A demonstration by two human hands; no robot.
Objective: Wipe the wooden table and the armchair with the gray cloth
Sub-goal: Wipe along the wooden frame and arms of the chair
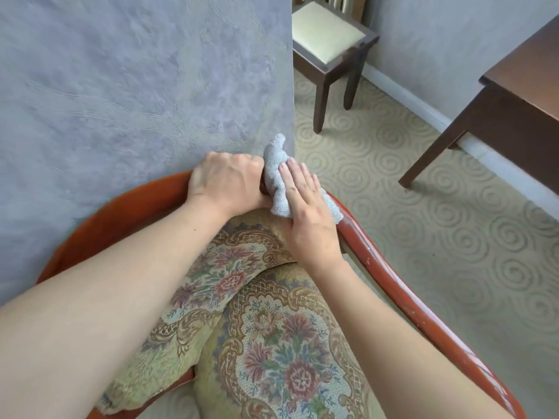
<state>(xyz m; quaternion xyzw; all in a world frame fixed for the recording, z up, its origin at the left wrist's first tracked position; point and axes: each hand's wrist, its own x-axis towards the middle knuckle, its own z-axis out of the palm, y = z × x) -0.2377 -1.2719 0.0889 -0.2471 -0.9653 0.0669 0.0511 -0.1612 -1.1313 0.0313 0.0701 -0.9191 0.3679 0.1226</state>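
An armchair (390, 276) with a curved reddish wooden frame and floral tapestry cushions fills the lower middle of the head view. My left hand (225, 179) is closed over the top of the chair's back rail. Beside it, my right hand (305, 213) lies flat with fingers together, pressing the gray cloth (273, 167) onto the same rail. One end of the cloth sticks up above the two hands; part of it is hidden under my right palm. The dark wooden table (523, 77) stands at the right edge, away from both hands.
A grey textured wall (136, 86) stands directly behind the armchair. A dark wooden chair (328, 34) with a pale cushion is at the top middle. Beige carpet (423, 222) with spiral patterns covers the floor between the armchair and the table.
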